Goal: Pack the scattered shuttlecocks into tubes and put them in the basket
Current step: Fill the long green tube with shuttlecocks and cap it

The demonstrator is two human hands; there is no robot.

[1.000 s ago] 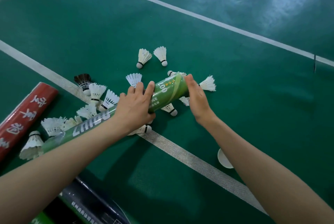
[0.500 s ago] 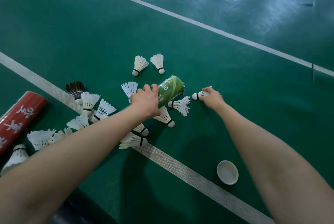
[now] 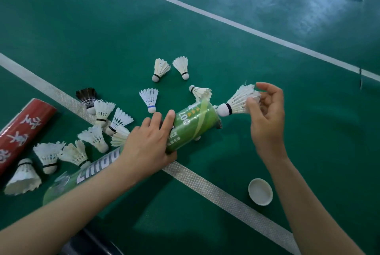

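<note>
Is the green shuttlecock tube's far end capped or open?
Open: the green tube has an uncovered mouth; a white round cap lies apart on the floor.

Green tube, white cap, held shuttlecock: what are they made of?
Green tube: likely cardboard under a glossy printed wrap, judging by the sheen and crisp lettering. White cap: probably moulded plastic, matte, with a thin raised rim. Shuttlecock in the right hand: frayed, real-looking feathers; rounded white base, cork or foam unclear.
</note>
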